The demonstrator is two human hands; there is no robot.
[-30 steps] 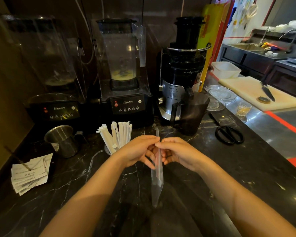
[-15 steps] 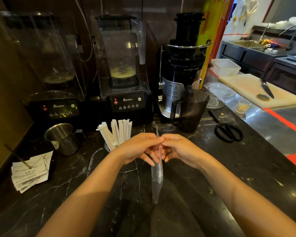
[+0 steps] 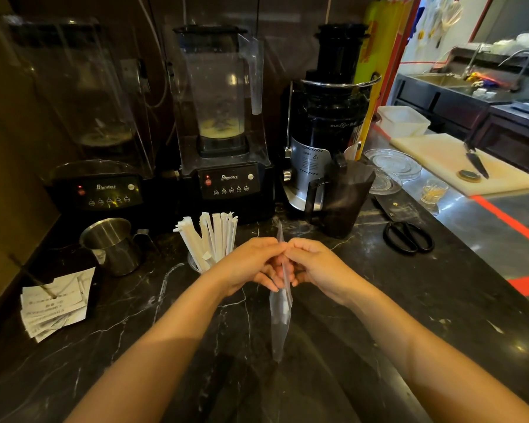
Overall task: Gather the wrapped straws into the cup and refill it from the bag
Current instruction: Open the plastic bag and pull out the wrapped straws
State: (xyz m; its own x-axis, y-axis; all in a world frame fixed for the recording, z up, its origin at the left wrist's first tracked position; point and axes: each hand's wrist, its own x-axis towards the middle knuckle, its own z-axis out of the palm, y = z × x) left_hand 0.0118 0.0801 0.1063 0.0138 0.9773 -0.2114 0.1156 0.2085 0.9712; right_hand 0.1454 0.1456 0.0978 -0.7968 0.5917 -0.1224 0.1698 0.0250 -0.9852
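Both our left hand (image 3: 251,264) and right hand (image 3: 318,267), fingers clamped on the clear bag (image 3: 280,315) above the worktop's (image 3: 440,300) middle, have drawn closer, seemingly opening it, while wrapped straws (image 3: 211,239) wait in the cup (image 3: 194,265) just behind.

The counter (image 3: 379,300) is black marble with white veins. The straws (image 3: 209,239) are wrapped in white, the bag (image 3: 280,325) is clear, the scissors (image 3: 408,236) black, the jug (image 3: 112,247) silver. Red tape (image 3: 513,222) crosses the steel top (image 3: 477,233), and the cutting board (image 3: 440,157) is cream.
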